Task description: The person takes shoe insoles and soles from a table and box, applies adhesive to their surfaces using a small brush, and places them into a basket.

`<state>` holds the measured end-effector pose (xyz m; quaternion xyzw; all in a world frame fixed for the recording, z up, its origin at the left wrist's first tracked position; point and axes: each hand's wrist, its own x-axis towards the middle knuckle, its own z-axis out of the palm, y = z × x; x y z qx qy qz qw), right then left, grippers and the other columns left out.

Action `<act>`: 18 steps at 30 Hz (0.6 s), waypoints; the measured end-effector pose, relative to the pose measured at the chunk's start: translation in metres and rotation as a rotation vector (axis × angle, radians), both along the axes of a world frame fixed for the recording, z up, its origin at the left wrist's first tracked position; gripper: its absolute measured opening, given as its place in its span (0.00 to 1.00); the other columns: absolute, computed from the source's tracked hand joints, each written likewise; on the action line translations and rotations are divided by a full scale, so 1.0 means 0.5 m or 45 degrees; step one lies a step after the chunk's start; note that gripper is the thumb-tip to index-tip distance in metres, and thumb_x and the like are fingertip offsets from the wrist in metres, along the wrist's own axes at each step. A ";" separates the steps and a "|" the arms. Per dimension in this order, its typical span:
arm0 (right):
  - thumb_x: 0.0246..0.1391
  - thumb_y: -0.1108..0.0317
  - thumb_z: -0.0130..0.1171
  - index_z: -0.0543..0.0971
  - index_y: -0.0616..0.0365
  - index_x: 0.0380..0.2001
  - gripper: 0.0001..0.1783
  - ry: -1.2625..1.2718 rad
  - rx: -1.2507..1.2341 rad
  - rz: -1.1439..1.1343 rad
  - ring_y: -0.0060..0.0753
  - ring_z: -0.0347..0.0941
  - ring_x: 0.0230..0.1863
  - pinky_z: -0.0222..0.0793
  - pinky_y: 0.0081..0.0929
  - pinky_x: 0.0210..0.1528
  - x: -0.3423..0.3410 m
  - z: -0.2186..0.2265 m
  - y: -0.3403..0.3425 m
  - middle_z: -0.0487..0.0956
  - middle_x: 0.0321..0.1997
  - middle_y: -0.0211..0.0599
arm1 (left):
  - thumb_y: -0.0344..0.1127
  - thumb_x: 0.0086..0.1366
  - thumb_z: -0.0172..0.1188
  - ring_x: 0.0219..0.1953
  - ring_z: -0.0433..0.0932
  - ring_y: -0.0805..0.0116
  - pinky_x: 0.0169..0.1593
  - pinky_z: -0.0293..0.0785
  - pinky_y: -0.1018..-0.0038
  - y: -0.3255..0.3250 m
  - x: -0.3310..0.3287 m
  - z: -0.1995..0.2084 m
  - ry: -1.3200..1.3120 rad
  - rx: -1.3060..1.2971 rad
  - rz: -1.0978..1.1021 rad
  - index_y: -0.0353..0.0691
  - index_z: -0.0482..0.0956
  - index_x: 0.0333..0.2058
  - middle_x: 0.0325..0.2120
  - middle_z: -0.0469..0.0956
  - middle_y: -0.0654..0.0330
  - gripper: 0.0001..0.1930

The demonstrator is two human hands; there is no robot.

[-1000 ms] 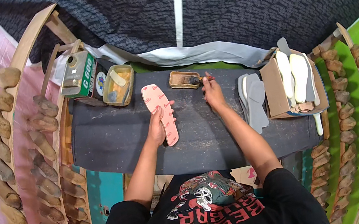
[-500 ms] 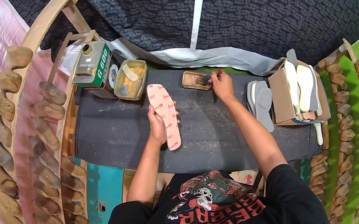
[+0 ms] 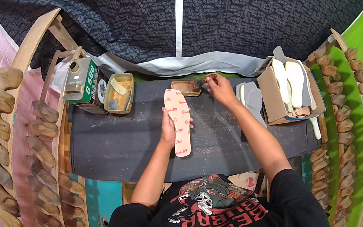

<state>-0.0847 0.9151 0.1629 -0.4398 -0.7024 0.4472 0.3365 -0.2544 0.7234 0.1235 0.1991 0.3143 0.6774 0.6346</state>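
Note:
My left hand [image 3: 168,129] is closed around a long shoe insole [image 3: 182,135], pale with red print on its upper face. It is held above the dark table, its rounded far end close to a small shallow tray [image 3: 181,87] with brown contents. A small dark brush [image 3: 201,82] reaches over the tray's right end. Its handle is pinched in the fingers of my right hand [image 3: 221,89], which partly hide it. I cannot tell whether the bristles touch the contents.
A dark cloth [image 3: 119,146] covers the table. At the far left stand a metal can [image 3: 84,84] and a tub [image 3: 119,93] of yellowish paste. Grey soles [image 3: 252,101] lie right, beside a cardboard box [image 3: 272,97] of soles. Racks of wooden shoe lasts [image 3: 4,198] flank both sides.
My left hand has brought the insole rightward, nearer the small tray. The brush stays in my right hand at the tray's right end. The whole view has shifted slightly.

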 end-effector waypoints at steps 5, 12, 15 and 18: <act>0.72 0.59 0.54 0.80 0.65 0.47 0.17 0.078 -0.111 0.031 0.23 0.80 0.32 0.76 0.26 0.38 0.004 0.034 -0.013 0.86 0.36 0.38 | 0.74 0.73 0.27 0.39 0.84 0.64 0.39 0.84 0.65 0.003 -0.005 -0.022 0.018 -0.052 -0.027 0.41 0.73 0.58 0.47 0.81 0.56 0.43; 0.74 0.62 0.51 0.79 0.63 0.50 0.15 0.100 0.112 0.293 0.23 0.79 0.35 0.76 0.24 0.42 0.005 0.169 -0.068 0.83 0.38 0.35 | 0.73 0.74 0.27 0.39 0.85 0.62 0.36 0.84 0.66 0.002 -0.001 0.003 0.005 -0.002 -0.135 0.41 0.70 0.63 0.51 0.80 0.54 0.43; 0.73 0.64 0.51 0.78 0.66 0.50 0.15 -0.058 0.342 0.410 0.25 0.80 0.36 0.77 0.27 0.44 -0.001 0.232 -0.099 0.83 0.37 0.36 | 0.72 0.74 0.27 0.39 0.86 0.60 0.36 0.85 0.66 0.007 0.005 0.001 -0.086 0.053 -0.242 0.42 0.69 0.65 0.53 0.80 0.54 0.43; 0.69 0.68 0.55 0.77 0.64 0.50 0.12 -0.251 0.645 0.563 0.36 0.81 0.38 0.77 0.32 0.44 0.004 0.263 -0.119 0.82 0.40 0.42 | 0.72 0.74 0.27 0.39 0.86 0.58 0.35 0.85 0.65 0.013 0.010 0.006 -0.189 0.105 -0.304 0.42 0.68 0.65 0.53 0.80 0.53 0.42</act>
